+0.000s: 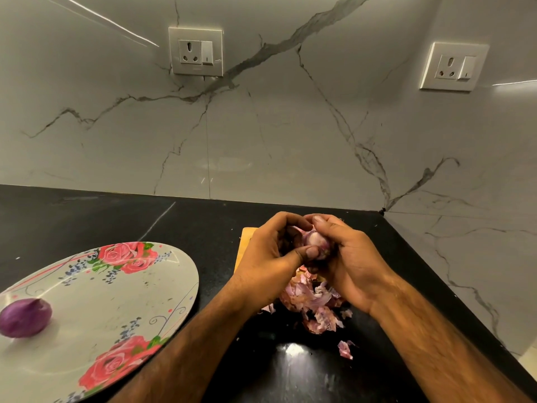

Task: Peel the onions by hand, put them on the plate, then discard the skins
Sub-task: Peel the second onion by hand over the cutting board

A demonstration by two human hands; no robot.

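Marbled wall (261, 126) backs a black bench (87, 216), with a flowered plate (116, 286) on the left, within reach for finished onions. The left grip (270, 254) and right grip (348, 263) both curl round a half-peeled onion (315, 242), held above the skins (313, 303), probably so scraps drop onto one heap. One peeled onion (25, 317) lies sideways on the plate, tip toward the right; the held one's axis is hidden.

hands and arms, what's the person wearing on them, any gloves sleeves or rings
The left hand and right hand are bare: no gloves, no rings that show, no watch or band at either wrist. Both forearms are uncovered down to the frame's bottom edge; no sleeve is in view.
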